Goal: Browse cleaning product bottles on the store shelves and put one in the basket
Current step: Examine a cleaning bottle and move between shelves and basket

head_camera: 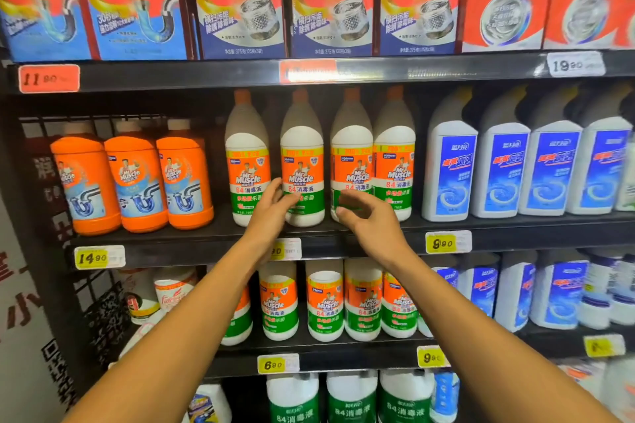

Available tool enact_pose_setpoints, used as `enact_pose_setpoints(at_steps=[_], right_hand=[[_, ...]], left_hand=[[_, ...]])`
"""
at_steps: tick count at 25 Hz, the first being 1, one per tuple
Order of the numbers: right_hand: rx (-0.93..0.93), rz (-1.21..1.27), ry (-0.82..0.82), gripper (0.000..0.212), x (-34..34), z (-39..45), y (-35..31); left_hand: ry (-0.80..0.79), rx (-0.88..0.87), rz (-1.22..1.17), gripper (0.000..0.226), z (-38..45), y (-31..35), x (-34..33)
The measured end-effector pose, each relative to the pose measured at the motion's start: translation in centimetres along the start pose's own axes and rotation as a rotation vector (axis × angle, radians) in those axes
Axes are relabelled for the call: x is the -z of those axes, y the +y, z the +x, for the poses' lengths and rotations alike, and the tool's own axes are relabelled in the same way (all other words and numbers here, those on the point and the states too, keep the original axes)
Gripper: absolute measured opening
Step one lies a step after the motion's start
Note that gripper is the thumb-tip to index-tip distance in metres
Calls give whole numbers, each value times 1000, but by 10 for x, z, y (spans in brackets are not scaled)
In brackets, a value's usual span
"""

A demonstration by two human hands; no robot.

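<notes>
Several white Mr Muscle bottles with orange caps and orange-green labels stand in a row on the middle shelf. My left hand reaches up to the second bottle; its thumb points up at the bottle's left side and its fingers lie across the green lower label. My right hand hovers in front of the base of the third bottle, fingers loosely curled with nothing held. No basket is in view.
Orange drain-cleaner bottles stand at the left of the same shelf and white-blue toilet cleaner bottles at the right. Boxed cleaners fill the shelf above. More Mr Muscle bottles line the shelf below.
</notes>
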State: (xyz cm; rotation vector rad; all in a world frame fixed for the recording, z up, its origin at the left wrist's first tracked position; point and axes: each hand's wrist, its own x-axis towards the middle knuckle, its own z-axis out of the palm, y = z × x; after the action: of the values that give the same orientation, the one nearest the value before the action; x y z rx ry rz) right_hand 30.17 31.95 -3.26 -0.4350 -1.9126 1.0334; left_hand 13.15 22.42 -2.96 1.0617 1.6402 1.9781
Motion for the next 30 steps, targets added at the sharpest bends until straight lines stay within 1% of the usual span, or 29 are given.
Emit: enact_pose_setpoints(at_steps=[2, 6, 9, 11, 13, 15, 17, 21, 26, 30], right_hand=[[11, 22, 4, 35, 12, -2, 3], [11, 18, -26, 32, 33, -7, 12], [20, 48, -37, 29, 44, -9, 16], [35, 59, -27, 25, 50, -8, 17], [49, 77, -8, 23, 55, -5, 19], [44, 81, 6, 22, 58, -2, 22], [43, 61, 33, 23, 60, 0, 26], [23, 45, 165, 25, 70, 12, 33], [12, -28, 302, 27, 81, 18, 39], [-6, -43, 497, 28, 102, 17, 39]], left_hand=[[19, -13, 9, 60, 0, -2, 2], [21, -64, 96, 55, -6, -7, -3], [58, -61, 145, 68, -16, -5, -11], [113, -72, 175, 72, -27, -2, -16], [184, -141, 187, 67, -42, 0, -22], [279, -238, 209, 53, -55, 6, -32], [308, -306, 250, 41, -60, 15, -43], [173, -351, 332, 29, -51, 35, -67], [33, -357, 293, 29, -34, 46, -92], [-209, -279, 208, 25, -24, 43, -116]])
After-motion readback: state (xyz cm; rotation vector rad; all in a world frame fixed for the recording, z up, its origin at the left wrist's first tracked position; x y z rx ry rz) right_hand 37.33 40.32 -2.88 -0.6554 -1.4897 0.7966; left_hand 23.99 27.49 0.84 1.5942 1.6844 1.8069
